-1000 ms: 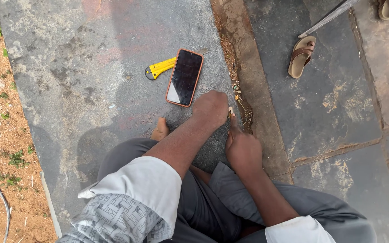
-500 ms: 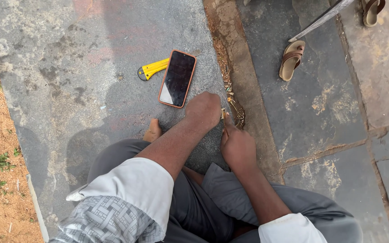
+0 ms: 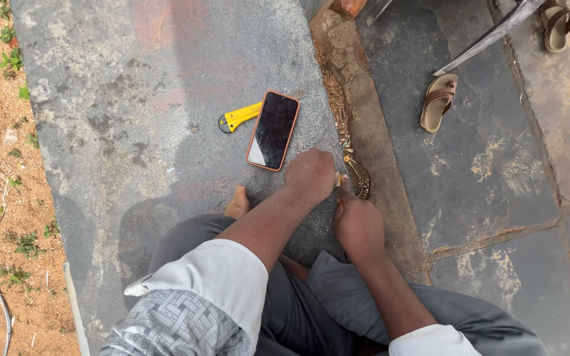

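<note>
A small pale piece (image 3: 340, 178), too small to identify, is being worked at the right edge of the stone slab (image 3: 133, 132), where it is pinched between both hands. The left hand (image 3: 311, 175) is closed over it from above; the right hand (image 3: 357, 221) is closed with its fingertips against it. The step in hand is judged to be close work on this piece over the debris-filled gap (image 3: 357, 178). A steady two-handed grip is called for next. A phone (image 3: 273, 130) and a yellow knife (image 3: 240, 117) lie just beyond the hands, untouched.
</note>
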